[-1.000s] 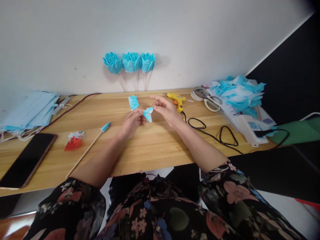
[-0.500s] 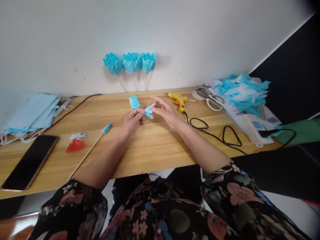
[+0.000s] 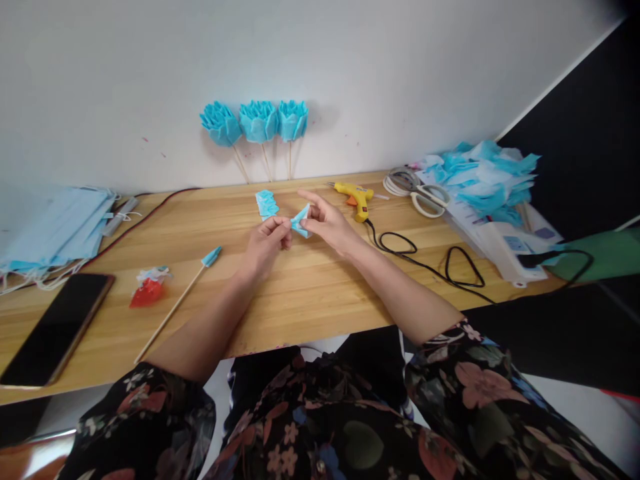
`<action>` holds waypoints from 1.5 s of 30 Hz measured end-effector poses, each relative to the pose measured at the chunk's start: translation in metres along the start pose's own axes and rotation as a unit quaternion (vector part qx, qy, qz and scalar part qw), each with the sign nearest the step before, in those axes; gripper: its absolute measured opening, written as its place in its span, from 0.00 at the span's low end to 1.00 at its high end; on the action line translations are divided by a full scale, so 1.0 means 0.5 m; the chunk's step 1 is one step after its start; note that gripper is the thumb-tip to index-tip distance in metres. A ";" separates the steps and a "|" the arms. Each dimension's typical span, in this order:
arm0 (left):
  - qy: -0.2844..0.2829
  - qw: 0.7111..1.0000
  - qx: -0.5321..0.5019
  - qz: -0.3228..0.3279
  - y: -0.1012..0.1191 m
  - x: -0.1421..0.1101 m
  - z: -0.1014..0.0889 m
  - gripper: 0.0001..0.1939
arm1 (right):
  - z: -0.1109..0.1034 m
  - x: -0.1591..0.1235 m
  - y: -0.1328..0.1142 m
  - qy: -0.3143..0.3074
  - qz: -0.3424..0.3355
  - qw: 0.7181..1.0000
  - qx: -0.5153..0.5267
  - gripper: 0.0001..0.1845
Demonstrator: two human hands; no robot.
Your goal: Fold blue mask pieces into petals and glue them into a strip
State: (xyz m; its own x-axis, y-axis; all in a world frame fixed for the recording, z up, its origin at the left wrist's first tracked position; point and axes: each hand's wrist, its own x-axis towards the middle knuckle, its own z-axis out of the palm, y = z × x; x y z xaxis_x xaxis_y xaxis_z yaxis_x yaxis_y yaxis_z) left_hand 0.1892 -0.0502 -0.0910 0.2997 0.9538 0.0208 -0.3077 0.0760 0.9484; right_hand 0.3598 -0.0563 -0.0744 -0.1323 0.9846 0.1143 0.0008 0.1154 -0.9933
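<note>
Between my two hands is a small folded piece of blue mask fabric (image 3: 301,221). My left hand (image 3: 271,239) pinches its left end between thumb and fingers. On the other side my right hand (image 3: 327,223) grips it with the thumb, the index finger stretched out above. Just behind my left hand lies a small stack of cut blue petals (image 3: 267,203) on the wooden table (image 3: 300,300). A thin wooden stick (image 3: 173,310) with a blue fabric bud (image 3: 211,256) at its tip rests to the left of my left forearm.
Three blue fabric flowers (image 3: 258,123) on sticks lean against the wall. A yellow glue gun (image 3: 357,197) with a black cord lies right, near scissors (image 3: 429,200) and a heap of blue fabric scraps (image 3: 485,180). Left are face masks (image 3: 57,227), a phone (image 3: 57,330) and a red packet (image 3: 149,291).
The blue piece has turned slightly and its flaps sit differently between my fingers. Both hands stay in nearly the same place, and the view has shifted a little.
</note>
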 end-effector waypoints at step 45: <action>0.039 0.998 0.042 0.014 -0.003 0.002 -0.007 0.15 | 0.003 -0.007 0.002 -0.067 -0.021 0.997 -0.007 0.41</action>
State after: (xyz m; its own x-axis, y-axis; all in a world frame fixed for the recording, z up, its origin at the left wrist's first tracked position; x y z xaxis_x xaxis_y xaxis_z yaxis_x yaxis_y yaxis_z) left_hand 0.1867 -0.0481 -0.0934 0.2191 0.9754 0.0257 -0.2367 0.0275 0.9712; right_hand 0.3587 -0.0600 -0.0761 -0.2645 0.9522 0.1526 0.0064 0.1599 -0.9871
